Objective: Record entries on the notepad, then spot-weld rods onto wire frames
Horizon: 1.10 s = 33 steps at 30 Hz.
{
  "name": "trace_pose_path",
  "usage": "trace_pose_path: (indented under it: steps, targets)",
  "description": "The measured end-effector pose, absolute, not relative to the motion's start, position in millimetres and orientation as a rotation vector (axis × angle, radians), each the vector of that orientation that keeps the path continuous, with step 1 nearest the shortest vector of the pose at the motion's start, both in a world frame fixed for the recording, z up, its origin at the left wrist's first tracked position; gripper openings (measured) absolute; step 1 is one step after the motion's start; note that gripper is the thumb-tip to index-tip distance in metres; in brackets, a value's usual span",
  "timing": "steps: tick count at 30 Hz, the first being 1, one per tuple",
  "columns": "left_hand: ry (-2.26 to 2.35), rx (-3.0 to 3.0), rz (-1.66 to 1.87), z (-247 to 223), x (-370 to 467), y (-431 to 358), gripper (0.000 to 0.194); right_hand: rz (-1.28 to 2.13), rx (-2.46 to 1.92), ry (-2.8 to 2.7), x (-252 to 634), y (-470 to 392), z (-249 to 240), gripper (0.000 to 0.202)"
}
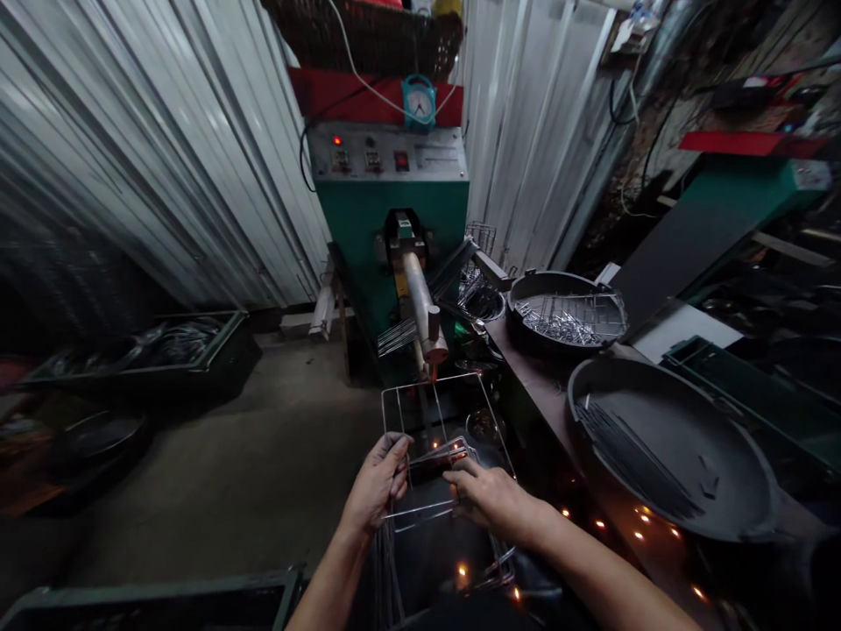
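A rectangular wire frame (442,416) extends from my hands to beneath the copper-coloured tip (432,372) of a spot welder (420,302). My left hand (382,480) is closed in a pinch on the frame's left side. Across the middle of the frame lies a smaller bent wire piece (439,452), its right end at the fingers of my right hand (487,498), which are curled closed on it. The exact grip of the right fingertips is partly hidden. More wire frames (389,578) are stacked below my hands. Bright sparks scatter around my right forearm.
Right of the welder, a round pan (565,337) holds many short metal pieces and a wire grid. A nearer pan (663,421) holds dark rods. On the left floor stands a green bin (216,346) of wire parts; another bin (164,589) is at the lower left.
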<state>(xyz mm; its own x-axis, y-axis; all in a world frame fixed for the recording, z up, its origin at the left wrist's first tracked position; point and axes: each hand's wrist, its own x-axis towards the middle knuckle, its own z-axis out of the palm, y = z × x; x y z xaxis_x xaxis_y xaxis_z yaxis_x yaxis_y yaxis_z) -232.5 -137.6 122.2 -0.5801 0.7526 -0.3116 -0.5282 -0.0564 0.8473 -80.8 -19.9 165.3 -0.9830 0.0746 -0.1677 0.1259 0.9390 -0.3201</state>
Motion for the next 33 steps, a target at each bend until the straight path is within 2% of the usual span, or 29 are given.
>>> trace_pose_path:
  steps: [3,7,11,12,17,33]
  targets:
    - [1.315,0.283,1.800,126,-244,-128,0.028,-0.554,0.137,2.984,-90,-7,165,0.047]
    - [1.334,0.324,1.837,132,-273,-104,0.029,-0.729,0.187,3.116,-105,27,161,0.059]
    - [1.339,0.362,1.857,136,-305,-77,0.032,-0.986,0.359,3.284,-116,70,151,0.017]
    - [1.331,0.368,1.864,136,-312,-71,0.032,-1.058,0.386,3.320,-119,79,147,0.014]
    - [1.317,0.371,1.899,139,-329,-41,0.034,-1.290,0.383,3.447,-134,110,136,0.015]
    - [1.353,0.284,1.862,140,-349,9,0.025,-1.358,0.438,3.425,-158,159,136,0.019]
